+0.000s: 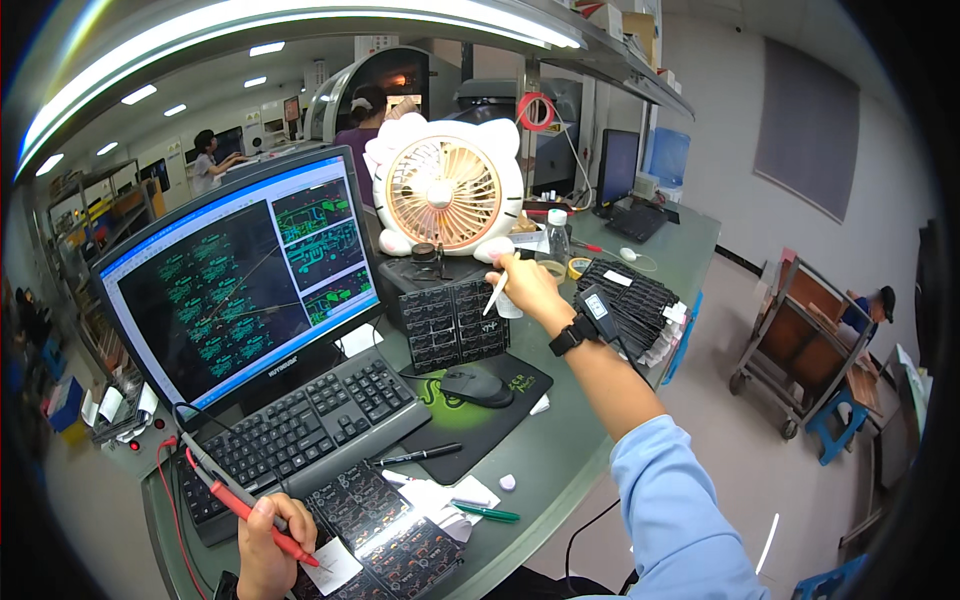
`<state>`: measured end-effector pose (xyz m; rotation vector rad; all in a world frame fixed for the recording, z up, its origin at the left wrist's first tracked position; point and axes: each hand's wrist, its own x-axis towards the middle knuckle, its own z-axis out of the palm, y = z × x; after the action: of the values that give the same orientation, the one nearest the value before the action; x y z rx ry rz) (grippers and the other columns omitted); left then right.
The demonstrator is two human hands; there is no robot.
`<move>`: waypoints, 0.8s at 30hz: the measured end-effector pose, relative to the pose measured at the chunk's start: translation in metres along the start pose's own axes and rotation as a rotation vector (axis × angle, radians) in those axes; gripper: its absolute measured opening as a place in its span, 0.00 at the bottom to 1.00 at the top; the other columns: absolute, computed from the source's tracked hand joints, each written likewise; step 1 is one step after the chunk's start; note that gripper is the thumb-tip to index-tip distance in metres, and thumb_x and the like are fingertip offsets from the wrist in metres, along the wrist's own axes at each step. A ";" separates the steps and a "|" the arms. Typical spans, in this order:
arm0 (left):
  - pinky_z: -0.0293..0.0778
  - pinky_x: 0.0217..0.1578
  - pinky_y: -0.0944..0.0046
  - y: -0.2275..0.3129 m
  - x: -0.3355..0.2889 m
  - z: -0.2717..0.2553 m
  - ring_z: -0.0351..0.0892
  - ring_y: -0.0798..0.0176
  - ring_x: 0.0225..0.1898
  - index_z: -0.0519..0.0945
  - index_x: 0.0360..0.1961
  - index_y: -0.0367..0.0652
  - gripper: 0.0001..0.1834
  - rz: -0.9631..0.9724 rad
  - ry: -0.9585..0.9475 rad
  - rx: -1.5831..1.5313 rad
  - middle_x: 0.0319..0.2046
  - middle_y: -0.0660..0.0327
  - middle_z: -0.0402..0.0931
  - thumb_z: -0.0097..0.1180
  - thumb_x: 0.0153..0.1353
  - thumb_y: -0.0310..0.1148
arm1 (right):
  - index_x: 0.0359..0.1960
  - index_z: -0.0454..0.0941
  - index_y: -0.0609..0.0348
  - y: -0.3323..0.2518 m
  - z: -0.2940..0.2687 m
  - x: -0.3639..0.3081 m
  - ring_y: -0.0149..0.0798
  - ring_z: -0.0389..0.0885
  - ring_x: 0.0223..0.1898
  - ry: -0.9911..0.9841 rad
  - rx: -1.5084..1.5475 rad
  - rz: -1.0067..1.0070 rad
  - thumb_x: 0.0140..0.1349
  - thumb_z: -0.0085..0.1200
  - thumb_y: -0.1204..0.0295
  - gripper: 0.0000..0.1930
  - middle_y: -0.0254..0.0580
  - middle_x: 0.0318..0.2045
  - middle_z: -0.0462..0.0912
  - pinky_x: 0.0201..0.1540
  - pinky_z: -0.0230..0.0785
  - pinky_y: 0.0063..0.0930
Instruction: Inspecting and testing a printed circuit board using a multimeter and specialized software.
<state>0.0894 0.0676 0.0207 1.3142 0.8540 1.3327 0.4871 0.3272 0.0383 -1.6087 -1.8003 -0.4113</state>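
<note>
I saw a slim red probe, slanted, pinched in my left hand, tip jutting out at white slip on dark circuit panel; right hand pinched white stick near fan.

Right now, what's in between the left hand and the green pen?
In the head view, between the left hand, which holds a red probe, and the green pen lie a small white slip, a dark circuit board and white papers.
</note>
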 end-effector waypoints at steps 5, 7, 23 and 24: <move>0.61 0.20 0.68 0.002 0.002 -0.002 0.63 0.67 0.16 0.66 0.16 0.41 0.26 -0.004 -0.005 -0.022 0.12 0.59 0.65 0.36 0.67 0.48 | 0.37 0.79 0.55 -0.005 0.009 -0.003 0.53 0.82 0.34 -0.096 0.257 0.041 0.53 0.62 0.61 0.14 0.51 0.29 0.83 0.37 0.73 0.42; 0.61 0.20 0.68 0.005 0.001 0.000 0.63 0.67 0.16 0.66 0.16 0.41 0.26 -0.001 0.002 -0.009 0.12 0.58 0.65 0.37 0.67 0.47 | 0.32 0.80 0.57 -0.003 0.008 -0.002 0.51 0.82 0.32 -0.070 0.348 0.028 0.51 0.64 0.68 0.10 0.50 0.26 0.82 0.35 0.72 0.40; 0.56 0.22 0.74 0.026 -0.001 0.012 0.61 0.72 0.20 0.63 0.20 0.43 0.18 -0.103 -0.096 0.031 0.18 0.63 0.62 0.35 0.68 0.36 | 0.35 0.81 0.61 0.156 -0.197 -0.043 0.26 0.74 0.23 0.289 0.778 0.365 0.55 0.63 0.70 0.09 0.32 0.23 0.79 0.26 0.66 0.21; 0.56 0.21 0.74 0.027 -0.001 0.012 0.61 0.71 0.20 0.63 0.20 0.44 0.18 -0.115 -0.081 0.031 0.18 0.63 0.63 0.35 0.68 0.36 | 0.35 0.81 0.61 0.178 -0.196 -0.050 0.26 0.74 0.23 0.295 0.776 0.367 0.55 0.63 0.70 0.09 0.32 0.23 0.79 0.26 0.66 0.21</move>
<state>0.0963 0.0585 0.0480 1.3143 0.8838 1.1726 0.7126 0.1981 0.1103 -1.1931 -1.1816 0.2015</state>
